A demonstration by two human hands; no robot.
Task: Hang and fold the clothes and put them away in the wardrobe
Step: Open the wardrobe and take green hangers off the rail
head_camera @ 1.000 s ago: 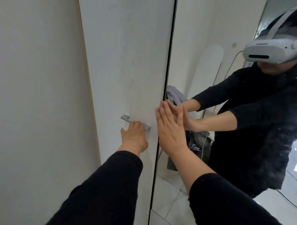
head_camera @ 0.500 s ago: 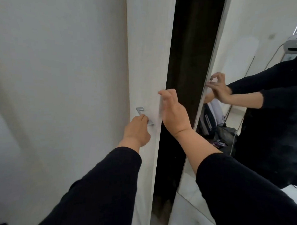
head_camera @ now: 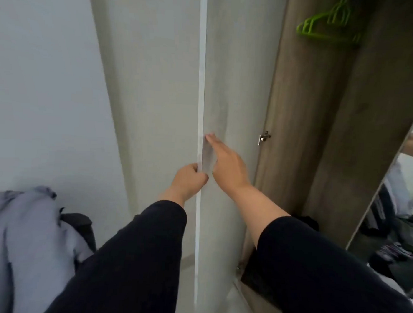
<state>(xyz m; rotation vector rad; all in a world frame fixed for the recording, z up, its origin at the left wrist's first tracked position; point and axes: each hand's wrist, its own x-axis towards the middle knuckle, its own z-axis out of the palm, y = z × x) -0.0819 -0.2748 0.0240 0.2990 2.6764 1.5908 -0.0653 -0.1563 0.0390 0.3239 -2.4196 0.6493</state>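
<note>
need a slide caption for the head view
Left hand grips the open wardrobe door by its edge, right hand flat on its inner face, green hangers inside.

No legible text or labels

Wardrobe door [head_camera: 237, 86] is seen as matt, smooth pale laminate; wardrobe interior [head_camera: 321, 114] as matt brown wood grain. Hangers [head_camera: 324, 26] look glossy green plastic, latch [head_camera: 263, 137] shiny metal, grey clothes [head_camera: 26, 238] soft cloth.
</note>
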